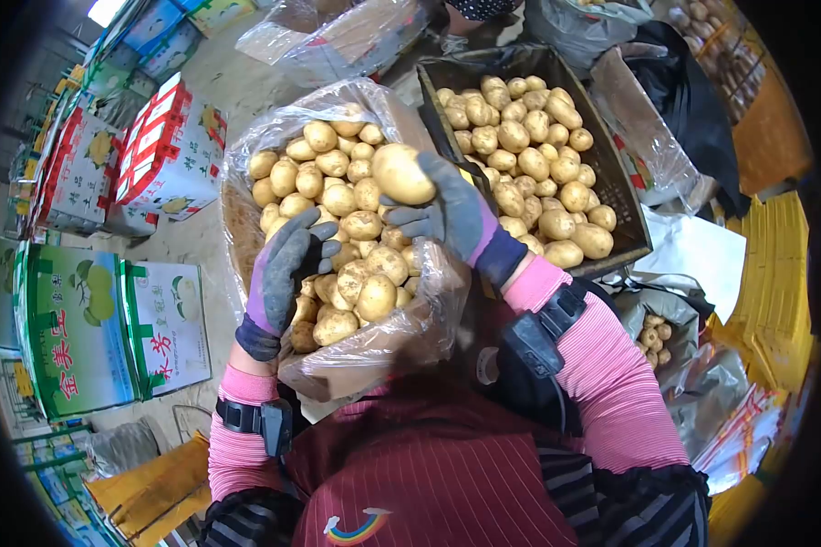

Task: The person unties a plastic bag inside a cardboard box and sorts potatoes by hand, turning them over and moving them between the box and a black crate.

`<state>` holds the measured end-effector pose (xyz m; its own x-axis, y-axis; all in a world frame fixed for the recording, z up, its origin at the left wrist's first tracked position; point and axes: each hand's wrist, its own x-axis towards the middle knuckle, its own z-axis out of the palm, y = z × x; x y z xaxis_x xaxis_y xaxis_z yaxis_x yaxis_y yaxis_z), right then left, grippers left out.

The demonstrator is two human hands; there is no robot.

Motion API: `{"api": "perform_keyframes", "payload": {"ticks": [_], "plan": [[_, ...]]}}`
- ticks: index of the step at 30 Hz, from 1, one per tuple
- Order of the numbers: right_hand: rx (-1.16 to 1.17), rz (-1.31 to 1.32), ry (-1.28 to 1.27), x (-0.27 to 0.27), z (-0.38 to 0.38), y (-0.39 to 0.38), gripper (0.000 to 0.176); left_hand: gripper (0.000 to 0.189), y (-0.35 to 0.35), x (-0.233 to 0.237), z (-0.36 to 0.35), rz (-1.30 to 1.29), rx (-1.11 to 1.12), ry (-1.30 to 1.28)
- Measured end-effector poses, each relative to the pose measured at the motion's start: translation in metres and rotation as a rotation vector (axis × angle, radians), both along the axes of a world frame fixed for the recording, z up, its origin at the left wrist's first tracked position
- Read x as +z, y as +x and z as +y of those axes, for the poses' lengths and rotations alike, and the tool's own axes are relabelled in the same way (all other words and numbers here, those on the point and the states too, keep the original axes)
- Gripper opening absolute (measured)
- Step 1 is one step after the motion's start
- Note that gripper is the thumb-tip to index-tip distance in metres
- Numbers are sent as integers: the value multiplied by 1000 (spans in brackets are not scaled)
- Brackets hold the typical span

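My right hand [449,208], in a grey-and-purple work glove, grips a large potato [401,174] above the plastic-lined cardboard box [246,239]. My left hand [294,263], gloved the same way, is over the left side of that box. Its fingers are partly extended and reach across the potatoes, with nothing seen in them. A heap of potatoes [362,225] fills the box, several with brown soil marks. Clear plastic film [442,273] hangs over the box's edges.
At the back right stands a dark crate [625,239] of potatoes. Printed cartons [82,319] and red-and-white boxes [178,146] are on the left. A bag of potatoes [655,337] lies at the right, near yellow material [766,273]. Another plastic-lined box [333,41] is farther back.
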<state>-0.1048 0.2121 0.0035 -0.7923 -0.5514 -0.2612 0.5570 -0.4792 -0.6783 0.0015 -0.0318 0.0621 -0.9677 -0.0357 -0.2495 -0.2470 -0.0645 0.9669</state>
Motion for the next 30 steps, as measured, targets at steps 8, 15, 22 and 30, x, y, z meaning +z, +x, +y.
{"api": "perform_keyframes", "payload": {"ticks": [8, 15, 22, 30], "plan": [[-597, -81, -234, 10, 40, -45, 52, 48, -14, -64, -86, -13, 222, -132], [-320, 118, 202, 5, -7, -25, 50, 59, -142, -129, -141, 74, 161, -1044], [-274, 243, 458, 30, -33, -12, 41, 73, -193, -122, -113, -149, -295, -1582], [-850, 154, 62, 33, 49, -71, 38, 72, -181, -110, -126, -161, -308, -1524]]}}
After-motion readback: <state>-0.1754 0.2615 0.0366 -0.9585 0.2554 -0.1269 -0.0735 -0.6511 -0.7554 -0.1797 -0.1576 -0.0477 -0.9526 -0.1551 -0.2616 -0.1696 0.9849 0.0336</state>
